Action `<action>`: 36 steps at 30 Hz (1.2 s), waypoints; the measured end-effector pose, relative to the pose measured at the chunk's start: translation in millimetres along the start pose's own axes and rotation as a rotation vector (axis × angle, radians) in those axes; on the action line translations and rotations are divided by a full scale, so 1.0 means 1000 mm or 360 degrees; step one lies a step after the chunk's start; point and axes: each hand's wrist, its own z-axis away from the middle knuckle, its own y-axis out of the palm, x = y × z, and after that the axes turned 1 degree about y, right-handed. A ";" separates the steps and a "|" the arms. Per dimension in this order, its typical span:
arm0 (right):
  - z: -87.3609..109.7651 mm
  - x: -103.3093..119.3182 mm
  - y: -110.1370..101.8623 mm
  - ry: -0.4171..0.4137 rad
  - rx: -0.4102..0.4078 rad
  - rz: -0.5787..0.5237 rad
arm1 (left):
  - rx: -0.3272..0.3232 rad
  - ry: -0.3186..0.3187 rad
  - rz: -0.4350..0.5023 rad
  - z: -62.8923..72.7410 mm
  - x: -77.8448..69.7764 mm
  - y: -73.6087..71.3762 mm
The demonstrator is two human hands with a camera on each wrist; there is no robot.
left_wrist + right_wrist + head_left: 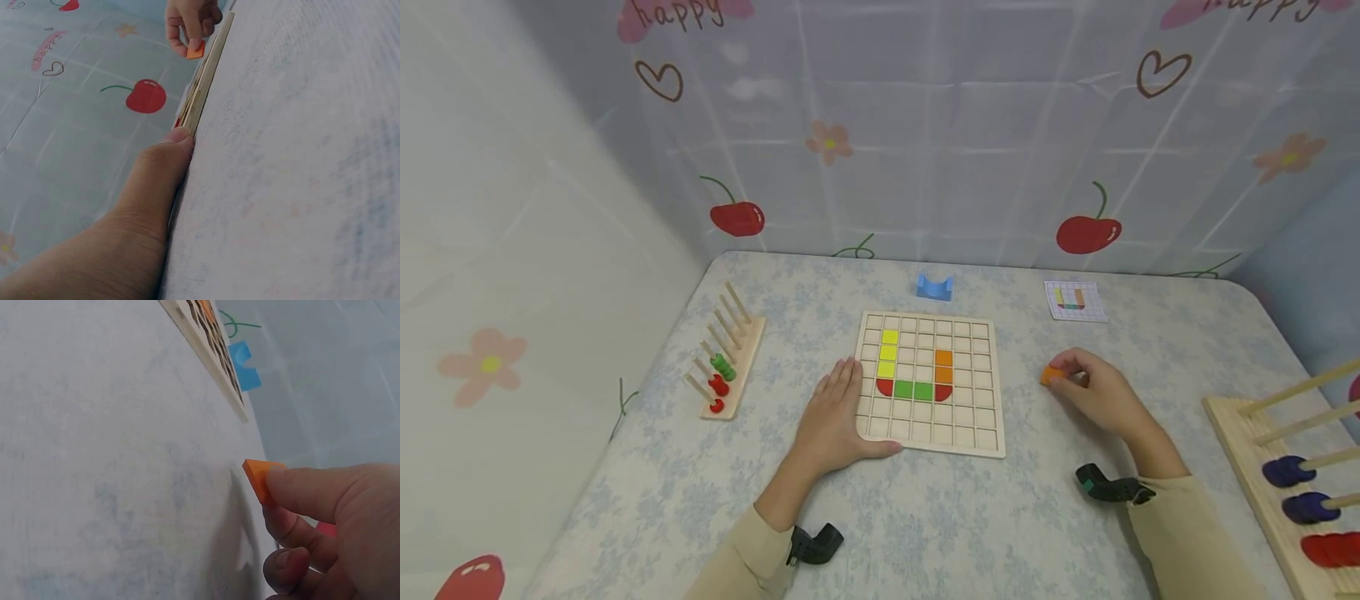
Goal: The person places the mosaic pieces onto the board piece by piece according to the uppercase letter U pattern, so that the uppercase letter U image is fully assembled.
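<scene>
A wooden grid board lies mid-table, with yellow tiles in a column, green tiles and red rounded corner pieces below, and orange tiles on the right. My left hand rests along the board's left edge, fingers extended, thumb against the near edge. Right of the board and off the table, my right hand pinches an orange square tile between thumb and fingers. A pattern card with a similar coloured shape lies at the back right.
A blue curved block stands behind the board. To the left is a small peg rack with red and green beads. A larger wooden peg frame with blue and red beads stands at the right edge. A printed curtain hangs behind the table.
</scene>
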 end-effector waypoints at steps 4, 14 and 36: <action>-0.008 0.006 0.003 -0.0006 -0.0017 -0.0029 | 0.0030 -0.0017 0.0000 0.000 -0.001 -0.001; -0.036 0.032 0.020 -0.0025 0.0052 -0.0157 | 0.0037 -0.0009 0.0007 -0.001 0.001 -0.001; -0.079 0.094 0.067 -0.0046 0.0217 -0.0263 | 0.0051 -0.0028 0.0009 0.000 -0.002 -0.002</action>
